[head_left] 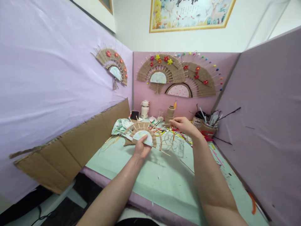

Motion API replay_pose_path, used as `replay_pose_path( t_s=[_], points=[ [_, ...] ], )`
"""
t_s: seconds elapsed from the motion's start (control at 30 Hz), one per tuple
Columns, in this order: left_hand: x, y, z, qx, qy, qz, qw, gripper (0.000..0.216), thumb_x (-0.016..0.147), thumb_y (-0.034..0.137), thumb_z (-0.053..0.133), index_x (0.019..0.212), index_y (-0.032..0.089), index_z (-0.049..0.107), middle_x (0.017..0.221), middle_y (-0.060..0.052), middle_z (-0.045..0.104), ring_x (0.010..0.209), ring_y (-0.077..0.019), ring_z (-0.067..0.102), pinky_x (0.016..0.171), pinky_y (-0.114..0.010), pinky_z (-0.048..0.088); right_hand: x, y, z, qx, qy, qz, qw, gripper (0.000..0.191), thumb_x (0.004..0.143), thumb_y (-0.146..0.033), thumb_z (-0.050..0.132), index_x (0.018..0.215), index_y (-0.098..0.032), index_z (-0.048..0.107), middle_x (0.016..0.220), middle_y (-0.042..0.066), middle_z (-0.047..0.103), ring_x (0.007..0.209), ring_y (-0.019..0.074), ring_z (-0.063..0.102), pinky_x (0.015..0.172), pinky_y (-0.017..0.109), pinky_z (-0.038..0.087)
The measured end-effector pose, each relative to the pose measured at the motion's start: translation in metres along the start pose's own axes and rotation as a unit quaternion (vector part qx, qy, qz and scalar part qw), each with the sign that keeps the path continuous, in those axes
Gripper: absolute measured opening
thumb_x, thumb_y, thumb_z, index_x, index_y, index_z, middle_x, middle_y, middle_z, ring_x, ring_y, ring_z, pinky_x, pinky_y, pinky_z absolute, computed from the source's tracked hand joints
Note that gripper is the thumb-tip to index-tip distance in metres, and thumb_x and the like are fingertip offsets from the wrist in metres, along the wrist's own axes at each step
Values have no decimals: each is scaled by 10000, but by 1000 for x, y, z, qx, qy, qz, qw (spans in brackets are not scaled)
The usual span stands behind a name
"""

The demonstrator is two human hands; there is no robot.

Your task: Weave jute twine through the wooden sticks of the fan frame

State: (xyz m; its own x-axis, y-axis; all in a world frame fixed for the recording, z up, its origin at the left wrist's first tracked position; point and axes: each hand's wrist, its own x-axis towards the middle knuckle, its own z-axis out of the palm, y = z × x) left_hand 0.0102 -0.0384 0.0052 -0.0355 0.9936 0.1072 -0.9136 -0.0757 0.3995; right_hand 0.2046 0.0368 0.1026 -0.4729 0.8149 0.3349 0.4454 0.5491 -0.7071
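Observation:
My left hand (pixel 142 148) grips a small half-round fan (pixel 141 135) by its lower edge, thumb on the pale patterned centre. Thin sticks spread out from that centre, with brown twine woven round them in an inner band and a narrower outer ring. To the right of the fan, my raised right hand (pixel 182 124) has thumb and fingers pinched together. A thin strand of twine (pixel 166 124) seems to run from the fan's outer ring to those fingertips. Loose loops of twine (pixel 171 141) lie on the table below.
Behind my hands stand a spool of twine (pixel 170 114), a white bottle (pixel 145 110) and a pot of sticks (pixel 209 127). A patterned cloth (pixel 122 126) lies left on the green table (pixel 164 179). A cardboard sheet (pixel 70 147) lines the left; finished fans (pixel 162 69) hang on the partition.

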Motion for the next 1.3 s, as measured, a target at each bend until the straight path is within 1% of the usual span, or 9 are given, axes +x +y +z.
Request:
replay_pose_path(
  t_s=[0.17,0.3,0.5,0.67,0.77,0.87,0.97,1.17,1.3],
  points=[
    [1,3,0,-10,22,0,1000,385,767,66,483,1132,150,572,1146,-99,623,1082,-205,574,953,-370,443,0,3,0,-12,-13,-2,1000,487,731,-597,508,630,-128,593,531,-31,385,510,86,290,487,239,218],
    [1,5,1,-26,11,14,999,386,783,59,460,1142,156,564,1153,-90,622,1100,-195,563,972,-366,431,1,9,0,-33,-28,-4,999,489,747,-593,488,667,-134,636,520,-34,382,503,87,279,488,242,210],
    [1,6,-1,-23,12,25,999,425,787,65,464,1187,188,539,1169,-75,619,1118,-207,554,987,-381,421,1,11,3,8,-82,2,997,438,731,-540,523,709,-128,670,578,-9,495,539,95,354,517,240,263],
    [2,6,-4,-21,6,18,1000,431,789,68,464,1200,183,531,1167,-78,620,1127,-204,547,995,-379,411,3,13,12,43,-140,0,989,428,711,-489,567,941,-147,685,714,19,598,603,109,428,538,228,304],
    [3,7,-4,-25,1,18,1000,412,800,74,450,1192,171,536,1138,-84,634,1126,-205,547,993,-383,410,3,9,17,44,-175,-2,984,426,713,-475,581,975,-157,690,756,26,613,613,105,435,544,223,317],
    [3,8,-4,-22,-4,12,1000,397,812,96,441,1192,159,537,1116,-100,642,1126,-215,547,988,-396,408,2,4,22,43,-216,0,975,429,712,-489,590,942,-145,703,697,12,583,570,88,393,521,219,302],
    [3,8,-4,-27,-2,17,999,402,809,95,443,1195,163,535,1107,-96,645,1118,-209,552,991,-395,404,2,3,27,49,-248,2,967,472,717,-523,583,981,-147,695,624,-16,522,529,75,331,496,216,273],
    [4,11,-5,-38,4,24,999,394,809,84,435,1182,157,539,1119,-87,640,1110,-202,557,985,-372,413,5,5,37,69,-268,-8,961,500,727,-561,563,1009,-166,684,584,-40,445,516,69,267,491,212,249],
    [5,12,-5,-42,36,38,998,385,810,71,434,1171,155,540,1077,-86,658,1053,-194,592,975,-368,426,5,5,40,65,-270,-10,961,503,737,-568,546,1001,-162,682,549,-47,391,507,70,244,475,210,226]
  ],
)
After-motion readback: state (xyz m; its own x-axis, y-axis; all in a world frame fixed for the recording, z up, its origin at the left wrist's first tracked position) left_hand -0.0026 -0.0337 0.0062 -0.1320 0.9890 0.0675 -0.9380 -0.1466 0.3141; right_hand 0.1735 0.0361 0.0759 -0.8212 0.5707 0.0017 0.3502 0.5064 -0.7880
